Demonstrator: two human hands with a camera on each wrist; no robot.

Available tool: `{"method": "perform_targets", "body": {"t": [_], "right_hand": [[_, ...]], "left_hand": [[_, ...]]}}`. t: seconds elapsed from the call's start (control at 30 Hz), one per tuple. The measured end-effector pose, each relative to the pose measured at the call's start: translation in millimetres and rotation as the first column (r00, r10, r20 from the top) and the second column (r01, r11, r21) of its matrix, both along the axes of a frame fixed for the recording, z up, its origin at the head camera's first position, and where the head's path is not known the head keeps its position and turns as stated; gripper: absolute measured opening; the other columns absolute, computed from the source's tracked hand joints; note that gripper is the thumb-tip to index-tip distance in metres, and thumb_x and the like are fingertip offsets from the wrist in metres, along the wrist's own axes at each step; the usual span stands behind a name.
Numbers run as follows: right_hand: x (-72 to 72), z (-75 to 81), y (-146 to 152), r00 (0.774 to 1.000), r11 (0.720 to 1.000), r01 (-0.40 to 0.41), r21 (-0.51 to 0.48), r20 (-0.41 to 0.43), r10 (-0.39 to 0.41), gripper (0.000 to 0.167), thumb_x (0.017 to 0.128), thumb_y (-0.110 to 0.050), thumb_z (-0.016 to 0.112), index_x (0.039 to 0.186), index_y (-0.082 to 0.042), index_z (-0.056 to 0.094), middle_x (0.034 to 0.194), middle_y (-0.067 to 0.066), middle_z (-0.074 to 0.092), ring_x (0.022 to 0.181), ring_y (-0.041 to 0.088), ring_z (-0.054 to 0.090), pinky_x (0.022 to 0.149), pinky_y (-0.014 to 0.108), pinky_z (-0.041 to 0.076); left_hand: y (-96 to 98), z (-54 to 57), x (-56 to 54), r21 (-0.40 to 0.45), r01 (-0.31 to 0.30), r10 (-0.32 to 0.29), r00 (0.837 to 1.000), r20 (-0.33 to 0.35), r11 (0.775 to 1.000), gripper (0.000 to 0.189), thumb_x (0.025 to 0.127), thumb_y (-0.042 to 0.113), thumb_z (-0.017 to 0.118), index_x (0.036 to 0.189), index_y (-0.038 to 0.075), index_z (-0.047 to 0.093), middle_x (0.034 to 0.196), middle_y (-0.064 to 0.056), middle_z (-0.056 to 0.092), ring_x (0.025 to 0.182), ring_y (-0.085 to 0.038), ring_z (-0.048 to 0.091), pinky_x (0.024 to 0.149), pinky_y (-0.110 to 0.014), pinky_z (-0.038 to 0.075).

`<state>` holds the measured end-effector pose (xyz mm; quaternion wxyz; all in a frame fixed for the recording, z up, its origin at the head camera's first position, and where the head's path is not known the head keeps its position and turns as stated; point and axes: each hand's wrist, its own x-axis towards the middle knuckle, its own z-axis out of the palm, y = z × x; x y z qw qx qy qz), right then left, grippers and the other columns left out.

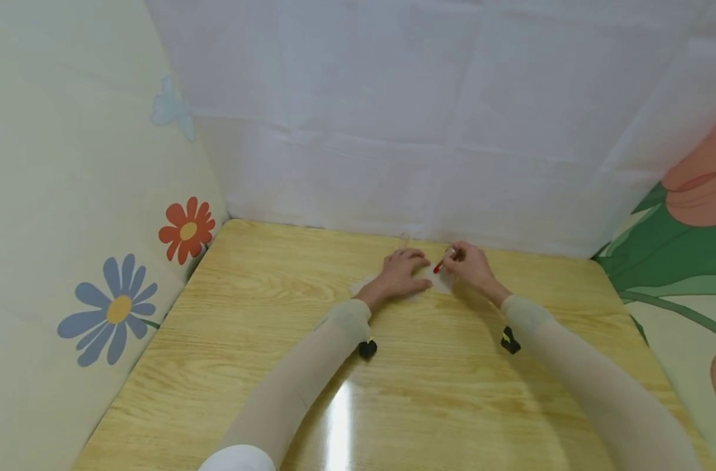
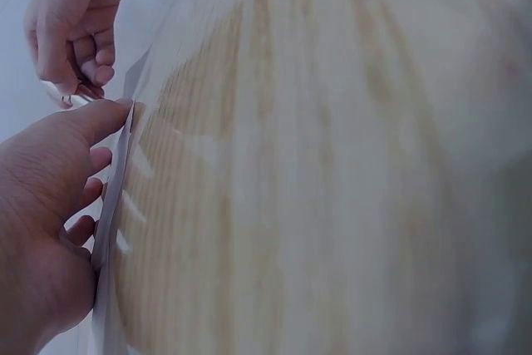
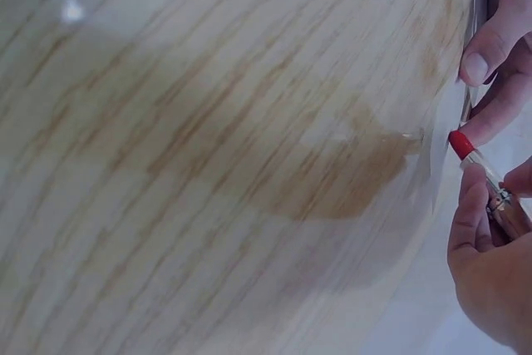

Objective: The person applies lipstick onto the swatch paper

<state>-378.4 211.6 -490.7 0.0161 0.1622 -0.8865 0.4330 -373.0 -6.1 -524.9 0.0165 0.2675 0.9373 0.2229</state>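
Lipstick: the red-tipped, silvery lipstick (image 3: pixel 501 199) sits in the right hand over the far part of the table; its lower body is partly covered by fingers, and in the left wrist view only a shiny sliver shows.
Right hand: the right hand (image 1: pixel 470 265) pinches the lipstick between thumb and fingers, red end toward the paper; whether the tip touches the sheet cannot be told.
Left hand: the left hand (image 1: pixel 402 273) rests on the paper with fingers spread and relaxed, thumb and fingertips near the red tip.
Paper: the white paper (image 1: pixel 442 282) lies under and beside the left hand, largely covered; the wrist views show it almost edge-on, so any mark on it is hard to make out.
Clear object: a faint transparent object (image 1: pixel 404 237) stands just beyond the left fingers; its lower part is hidden and its kind unclear.
Black pieces: one black piece (image 1: pixel 367 348) shows beside the left sleeve (image 1: pixel 302 366), another beside the right sleeve (image 1: pixel 588 366); their detail is too small to read.
Table: the wood-grain table (image 1: pixel 452 392) runs out of frame at the bottom, with glare near the left forearm.
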Motion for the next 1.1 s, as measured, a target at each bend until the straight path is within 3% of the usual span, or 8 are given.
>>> {"method": "perform_targets", "body": {"t": [0.37, 0.87, 1.1], "right_hand": [[4.0, 1.8, 1.2, 1.0, 1.0, 0.0, 0.019, 0.007, 0.0, 0.016, 0.089, -0.002, 0.064, 0.104, 0.001, 0.067, 0.089, 0.011, 0.07, 0.078, 0.021, 0.063, 0.062, 0.026, 0.05], [8.2, 1.1, 2.4, 1.0, 0.998, 0.011, 0.065, 0.007, -0.011, 0.017, 0.088, -0.006, 0.064, 0.103, 0.0, 0.067, 0.094, 0.012, 0.068, 0.086, 0.024, 0.062, 0.069, 0.029, 0.05], [9.4, -2.1, 4.2, 1.0, 0.998, 0.005, 0.06, -0.006, -0.005, 0.017, 0.088, -0.006, 0.065, 0.103, 0.002, 0.068, 0.09, 0.011, 0.069, 0.083, 0.022, 0.062, 0.067, 0.027, 0.049]], "left_hand": [[0.3, 2.1, 1.0, 0.003, -0.004, 0.004, 1.0, 0.012, 1.0, 0.057, 0.098, 0.049, 0.065, 0.146, 0.02, 0.056, 0.157, -0.003, 0.038, 0.143, -0.026, 0.028, 0.11, -0.05, 0.025], [-0.7, -0.2, 0.2, 0.016, 0.004, -0.004, 1.0, -0.003, 1.0, 0.056, 0.098, 0.046, 0.064, 0.146, 0.018, 0.056, 0.157, -0.004, 0.039, 0.144, -0.028, 0.028, 0.11, -0.051, 0.026], [-2.2, -1.9, -2.0, 0.016, 0.008, -0.008, 1.0, -0.013, 1.0, 0.057, 0.098, 0.048, 0.063, 0.147, 0.019, 0.055, 0.157, -0.004, 0.039, 0.143, -0.027, 0.028, 0.11, -0.051, 0.026]]}}
